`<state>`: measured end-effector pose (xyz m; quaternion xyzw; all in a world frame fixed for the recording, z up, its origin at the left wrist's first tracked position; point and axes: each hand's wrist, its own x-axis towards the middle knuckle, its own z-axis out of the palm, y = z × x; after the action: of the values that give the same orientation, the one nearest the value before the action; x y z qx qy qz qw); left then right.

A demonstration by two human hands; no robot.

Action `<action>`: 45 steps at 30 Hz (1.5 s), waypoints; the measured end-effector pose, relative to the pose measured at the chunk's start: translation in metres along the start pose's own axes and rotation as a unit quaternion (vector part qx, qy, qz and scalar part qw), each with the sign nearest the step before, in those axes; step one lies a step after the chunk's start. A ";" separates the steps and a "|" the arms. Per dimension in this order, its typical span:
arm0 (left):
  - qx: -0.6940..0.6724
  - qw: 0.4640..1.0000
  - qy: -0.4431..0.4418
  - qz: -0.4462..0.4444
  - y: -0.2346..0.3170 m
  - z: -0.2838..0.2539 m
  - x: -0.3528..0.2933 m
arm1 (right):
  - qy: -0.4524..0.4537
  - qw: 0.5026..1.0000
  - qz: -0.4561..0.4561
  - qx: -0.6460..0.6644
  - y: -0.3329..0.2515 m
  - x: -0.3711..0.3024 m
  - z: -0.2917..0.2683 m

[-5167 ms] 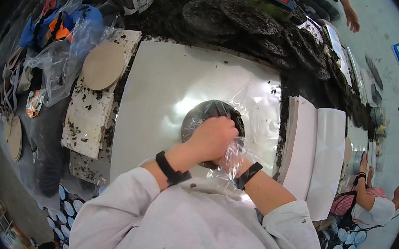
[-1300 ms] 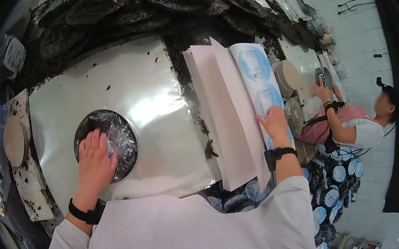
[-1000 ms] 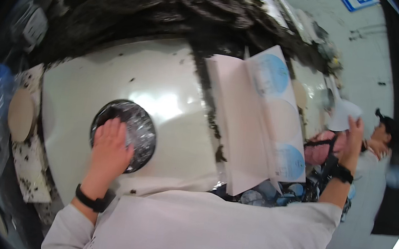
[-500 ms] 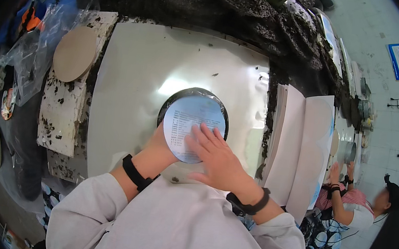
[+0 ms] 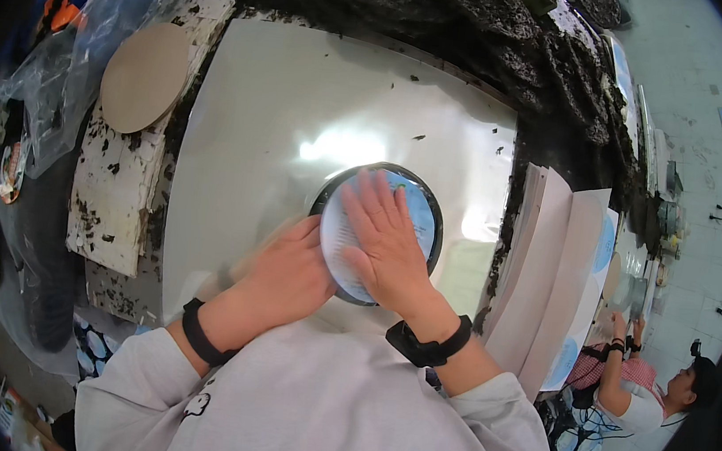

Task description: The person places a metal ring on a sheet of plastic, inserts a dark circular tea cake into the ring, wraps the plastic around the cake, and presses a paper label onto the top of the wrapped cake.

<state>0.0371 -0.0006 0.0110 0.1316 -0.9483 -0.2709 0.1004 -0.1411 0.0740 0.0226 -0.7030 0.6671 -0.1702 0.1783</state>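
Note:
A round pale blue printed label (image 5: 417,201) lies over a shiny black disc (image 5: 435,243), whose rim shows mostly above and to the right. My right hand (image 5: 386,242) rests flat on the label, its fingers stretched out toward the far edge. Against the near left edge of the label and disc is my left hand (image 5: 288,275). It is slightly blurred, and its fingertips are hidden at that edge, so its grip cannot be made out. Both sit on a glossy white board (image 5: 259,107) in front of me.
Stacked white sheets with blue round prints (image 5: 556,274) stand at right. At left, a beige disc (image 5: 144,78) rests on a flaking white board (image 5: 109,206), beside clear plastic (image 5: 52,119). Dark crumbly material (image 5: 455,22) runs along the back. Another person (image 5: 628,385) works far right.
My right hand has moved up and flattened onto the label. The left hand has drawn out to the label's near left edge. The label now sits closer over the black disc.

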 end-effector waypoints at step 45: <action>0.088 0.994 0.058 0.028 -0.013 0.052 -0.075 | -0.161 0.943 0.282 -0.074 0.097 -0.069 -0.040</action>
<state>0.0970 0.0368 -0.0482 0.1287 -0.9643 -0.1757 0.1509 -0.2489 0.1376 0.0110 -0.5151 0.8114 0.0523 0.2712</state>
